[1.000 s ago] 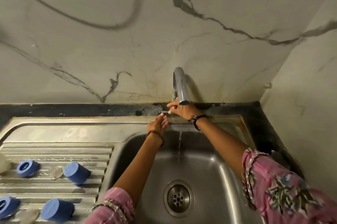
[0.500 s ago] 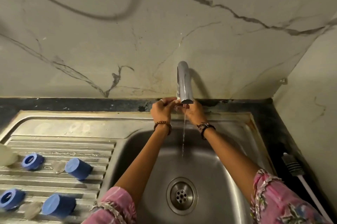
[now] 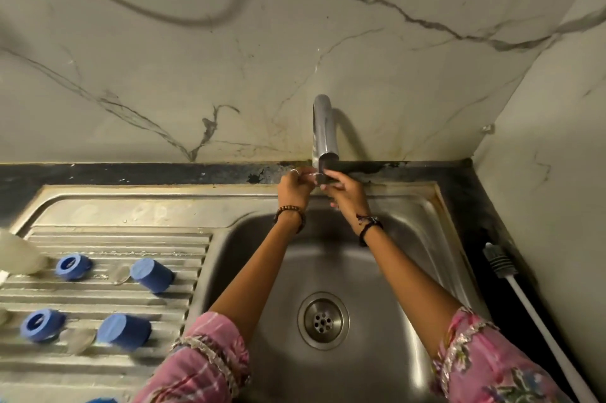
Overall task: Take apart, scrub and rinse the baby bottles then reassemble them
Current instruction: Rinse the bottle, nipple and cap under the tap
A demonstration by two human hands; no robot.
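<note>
hands meet right under the curved chrome tap [image 3: 324, 130], at the back of the sink. left hand [image 3: 295, 187] has come up from lower beside the spout since 1 s ago, and the thin stream seen then doesn't show now, so prob. the water's just been shut off or is blocked by the hands; can't tell which. left grip is curled in, right hand [image 3: 346, 194] also bent at the spout mouth; whether either holds a small part is hidden btwn them, can't tell. steel sink basin [image 3: 410, 271] looks smooth w/ a round perforated drain [image 3: 323, 320]. bottle parts wait on the ribbed steel drainboard [image 3: 98, 291]: blue plastic caps [image 3: 151, 274], blue open rings [image 3: 72, 266], clear soft teats [image 3: 119, 273], a milky bottle body [image 3: 16, 255] at left edge. white-handled bottle brush [image 3: 501, 266] lies on the dark counter [image 3: 472, 205], right of the sink. judging by that, rinsing is about done, reassembly next.
</note>
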